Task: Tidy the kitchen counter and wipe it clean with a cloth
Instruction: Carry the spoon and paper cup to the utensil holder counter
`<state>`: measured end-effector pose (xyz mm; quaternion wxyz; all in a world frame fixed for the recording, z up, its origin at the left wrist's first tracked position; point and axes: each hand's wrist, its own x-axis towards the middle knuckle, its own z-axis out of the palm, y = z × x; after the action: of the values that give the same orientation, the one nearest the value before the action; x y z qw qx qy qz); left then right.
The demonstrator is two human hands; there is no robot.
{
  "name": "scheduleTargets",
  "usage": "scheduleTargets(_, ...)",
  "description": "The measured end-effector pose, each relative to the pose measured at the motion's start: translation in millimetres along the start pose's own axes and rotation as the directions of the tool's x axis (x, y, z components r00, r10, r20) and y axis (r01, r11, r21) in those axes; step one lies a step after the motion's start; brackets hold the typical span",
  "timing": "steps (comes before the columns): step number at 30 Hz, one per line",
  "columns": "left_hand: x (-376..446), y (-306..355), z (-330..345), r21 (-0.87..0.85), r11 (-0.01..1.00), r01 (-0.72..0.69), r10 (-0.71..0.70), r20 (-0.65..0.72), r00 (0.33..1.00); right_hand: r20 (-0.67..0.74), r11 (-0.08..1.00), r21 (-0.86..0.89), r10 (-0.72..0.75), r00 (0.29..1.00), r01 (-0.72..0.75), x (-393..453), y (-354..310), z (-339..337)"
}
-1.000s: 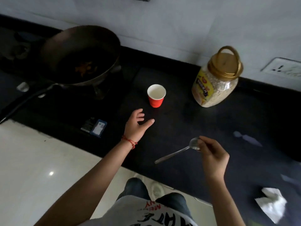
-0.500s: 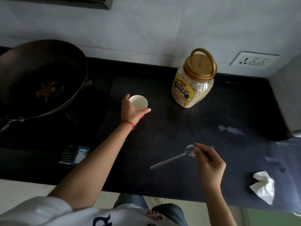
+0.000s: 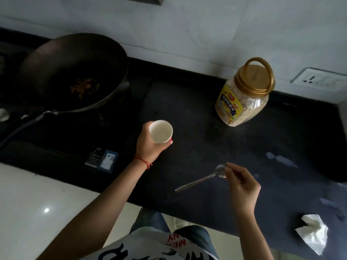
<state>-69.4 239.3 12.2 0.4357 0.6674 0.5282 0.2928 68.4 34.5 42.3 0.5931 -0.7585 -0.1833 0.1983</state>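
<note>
1. Left hand (image 3: pixel 148 147) wrapped round cup (image 3: pixel 161 134), lifted over counter (image 3: pixel 187 113) middle.
2. Right hand (image 3: pixel 242 186) pinching spoon (image 3: pixel 202 178) by bowl, near front edge.
3. Keep cup level; drop spoon in, carry both off.
4. Then cloth (image 3: pixel 313 235), front-right corner.

Wok handle (image 3: pixel 11 132) cut off at left edge; jar label (image 3: pixel 228 106) print illegible.

Red paper cup (image 3: pixel 161 134), white inside, upright, gripped above black counter (image 3: pixel 197 151). Metal spoon (image 3: pixel 201 178) held by bowl, handle pointing left. Crumpled white cloth (image 3: pixel 312 234) lies near counter's front right edge.
</note>
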Motion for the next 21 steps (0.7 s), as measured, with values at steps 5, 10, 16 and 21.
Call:
scheduleTargets(5, -85, -27, -57, -0.002, 0.993, 0.120, -0.118, -0.197, 0.973, 0.216, 1.000, 0.007, -0.027, 0.976, 0.027, 0, -2, 16)
scheduleTargets(10, -170, -59, -103, -0.077, 0.925, 0.371, -0.359, -0.498, 0.789, 0.469, 0.995, -0.033, -0.072, 0.880, 0.099, -12, 7, 43)
scheduleTargets(16, -280, -93, -135, -0.266, 0.809, 0.525, -0.541, -0.686, 0.486, 0.754, 0.962, -0.061, -0.129, 0.644, 0.265, -57, 10, 95)
scheduleTargets(21, -365, -114, -153, -0.396, 0.724, 0.565, -0.616, -0.739, 0.271, 0.898, 0.968, -0.050, -0.066, 0.436, 0.248, -117, 12, 139)
